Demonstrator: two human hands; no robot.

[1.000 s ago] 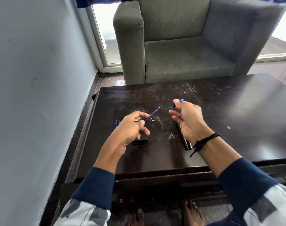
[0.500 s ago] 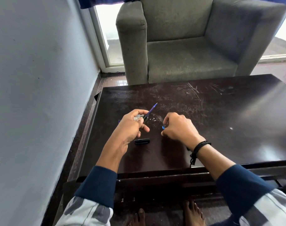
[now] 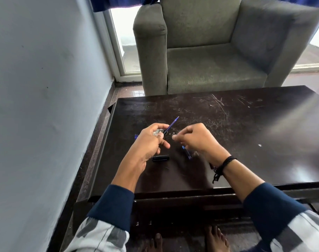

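Observation:
My left hand [image 3: 148, 142] grips a pen [image 3: 170, 126] by its clear barrel, and the thin blue refill points up and away to the right. Just right of it, my right hand [image 3: 197, 140] hovers above the dark table [image 3: 246, 135] with fingers curled and thumb and forefinger pinched together; I see nothing between them. A short blue pen part [image 3: 187, 152] lies on the table under my right hand. A black cap [image 3: 160, 158] lies below my left hand. A small blue piece [image 3: 136, 136] peeks out behind my left hand.
A grey armchair [image 3: 209, 66] stands close behind the table's far edge. A pale wall [image 3: 45, 106] runs along the left side. The table's front edge is near my body, and my bare feet [image 3: 215, 239] are under it.
My right hand brought the blue pen part down, left it on the table, and has lifted toward my left hand with fingertips pinched. My left hand has kept its pen nearly still.

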